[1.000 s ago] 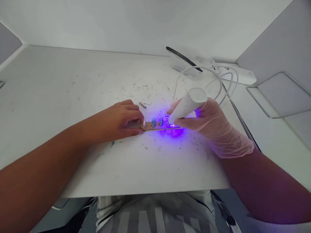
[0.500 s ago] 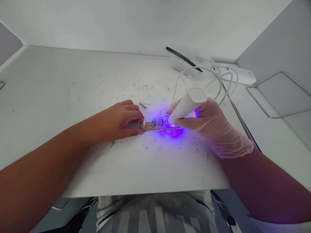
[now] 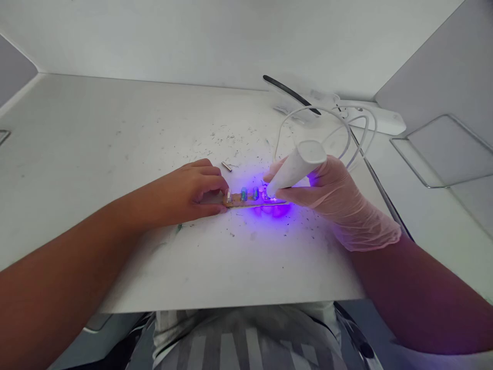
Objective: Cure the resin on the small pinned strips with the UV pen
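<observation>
My bare left hand point(image 3: 204, 189) grips the left end of a narrow wooden strip point(image 3: 236, 204) between thumb and fingers. Several small shiny pieces stand in a row along the strip, among them a blue-green one point(image 3: 244, 194). In a thin, see-through glove, my right hand point(image 3: 323, 192) is closed around a white corded curing lamp point(image 3: 298, 162). The lamp's narrow tip points down at the strip's right end and casts violet light there. Whether the tip touches the piece under it, I cannot tell. A small metal pin point(image 3: 226, 166) lies just behind the strip.
Dark specks are scattered over the white tabletop point(image 3: 96, 133). A black curved bar point(image 3: 291, 94), clear plastic wrapping point(image 3: 296, 114) and a white power strip point(image 3: 375, 117) lie at the back right. A looped white cable point(image 3: 281, 123) runs behind my right hand. Wire frames stick out at the right.
</observation>
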Action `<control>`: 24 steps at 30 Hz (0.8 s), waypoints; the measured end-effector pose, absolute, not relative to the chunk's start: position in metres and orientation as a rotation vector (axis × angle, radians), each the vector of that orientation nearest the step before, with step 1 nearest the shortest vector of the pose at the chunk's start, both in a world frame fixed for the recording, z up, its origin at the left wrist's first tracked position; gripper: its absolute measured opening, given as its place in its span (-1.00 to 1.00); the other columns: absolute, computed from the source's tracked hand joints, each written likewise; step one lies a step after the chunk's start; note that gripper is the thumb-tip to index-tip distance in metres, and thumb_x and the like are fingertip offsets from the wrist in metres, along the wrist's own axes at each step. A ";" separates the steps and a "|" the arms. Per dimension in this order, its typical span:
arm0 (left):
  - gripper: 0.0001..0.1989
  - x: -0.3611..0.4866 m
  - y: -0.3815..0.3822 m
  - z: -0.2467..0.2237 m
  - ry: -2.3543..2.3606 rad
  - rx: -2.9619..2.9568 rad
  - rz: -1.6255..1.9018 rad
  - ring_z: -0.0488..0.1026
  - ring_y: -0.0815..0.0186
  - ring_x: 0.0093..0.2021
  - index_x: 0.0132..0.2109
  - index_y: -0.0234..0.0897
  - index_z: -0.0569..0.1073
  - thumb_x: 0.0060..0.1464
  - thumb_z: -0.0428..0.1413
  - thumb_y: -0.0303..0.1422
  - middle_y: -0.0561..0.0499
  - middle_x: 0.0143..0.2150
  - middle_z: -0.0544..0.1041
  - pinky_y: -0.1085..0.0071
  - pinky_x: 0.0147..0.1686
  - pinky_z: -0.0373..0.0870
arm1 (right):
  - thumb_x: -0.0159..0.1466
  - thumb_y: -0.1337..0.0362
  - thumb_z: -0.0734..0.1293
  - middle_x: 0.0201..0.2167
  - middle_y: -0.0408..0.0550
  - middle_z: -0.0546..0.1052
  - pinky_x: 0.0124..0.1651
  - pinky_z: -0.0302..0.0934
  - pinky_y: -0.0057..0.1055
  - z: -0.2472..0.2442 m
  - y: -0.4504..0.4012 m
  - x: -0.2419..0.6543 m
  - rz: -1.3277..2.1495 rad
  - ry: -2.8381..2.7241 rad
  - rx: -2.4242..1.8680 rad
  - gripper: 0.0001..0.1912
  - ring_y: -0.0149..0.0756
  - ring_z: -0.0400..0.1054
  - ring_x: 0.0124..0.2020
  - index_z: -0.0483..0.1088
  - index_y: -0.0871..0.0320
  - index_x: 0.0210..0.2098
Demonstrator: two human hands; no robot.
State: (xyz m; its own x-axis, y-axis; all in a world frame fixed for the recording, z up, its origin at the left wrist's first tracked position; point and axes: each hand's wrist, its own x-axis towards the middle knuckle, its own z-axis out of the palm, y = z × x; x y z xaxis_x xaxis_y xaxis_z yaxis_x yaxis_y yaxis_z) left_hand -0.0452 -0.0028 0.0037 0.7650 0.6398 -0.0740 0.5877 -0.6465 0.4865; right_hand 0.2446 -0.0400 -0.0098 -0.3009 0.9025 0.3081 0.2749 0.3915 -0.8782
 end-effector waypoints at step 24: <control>-0.72 -0.045 -0.002 0.003 0.912 2.455 0.140 0.40 0.15 -0.09 -0.18 -0.17 0.63 0.24 0.15 -0.10 -0.06 -0.23 0.57 0.26 -0.13 0.31 | 0.12 0.32 0.55 -0.41 -0.21 0.61 -0.15 0.47 -0.25 -0.007 -0.041 0.243 0.937 -1.779 -1.025 -0.86 -0.25 0.54 -0.30 0.58 0.01 -0.33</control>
